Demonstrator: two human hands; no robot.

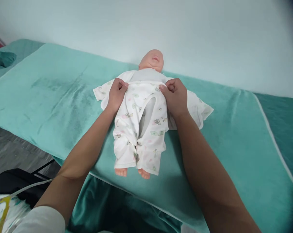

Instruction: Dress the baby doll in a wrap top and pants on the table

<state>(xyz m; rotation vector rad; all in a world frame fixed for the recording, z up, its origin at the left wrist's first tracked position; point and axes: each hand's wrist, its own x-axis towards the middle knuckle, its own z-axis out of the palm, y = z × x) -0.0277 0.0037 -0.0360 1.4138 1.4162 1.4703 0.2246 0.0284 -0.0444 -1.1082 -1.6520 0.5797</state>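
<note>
A baby doll [152, 60] lies on its back on a teal blanket [59, 97], head towards the wall. It wears a white printed romper [130, 129], open down the front, with bare feet showing at the bottom. My left hand [116, 94] is closed, pinching the romper's upper edge at the doll's left-side shoulder in view. My right hand [175, 96] is also closed, pinching the romper's top edge on the other side. Both sleeves lie spread out flat to the sides.
The blanket covers a table [127, 210] that runs along a pale wall [185, 29]. A grey floor and a black object [13, 181] lie at the lower left, with white printed fabric and a yellow strap [3, 210] at the corner.
</note>
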